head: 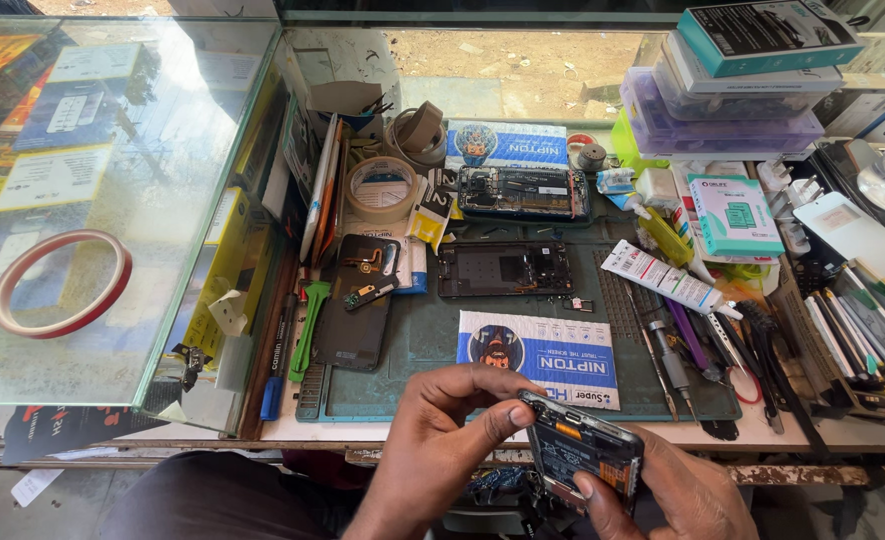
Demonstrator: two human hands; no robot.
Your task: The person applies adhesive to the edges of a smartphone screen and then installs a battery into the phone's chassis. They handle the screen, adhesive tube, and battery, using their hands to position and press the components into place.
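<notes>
Fingers of my left hand (pixel 443 425) pinch the opened phone (pixel 585 450) cradled by my right hand (pixel 678 490), below the green mat (pixel 423 340); I'd keep pressure light.

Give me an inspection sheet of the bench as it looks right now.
Surface: green work mat, crowded.
Job's things: opened phone, internals exposed, held at the bench's near edge.
Clutter: two phone frames, tape rolls, blue-white box, tube, screwdrivers.
Grippers: left hand pinches the phone's top corner; right hand supports it from below.
Cables: orange flex cable on a dark panel.
Surroundings: glass counter with red tape ring; stacked boxes.
</notes>
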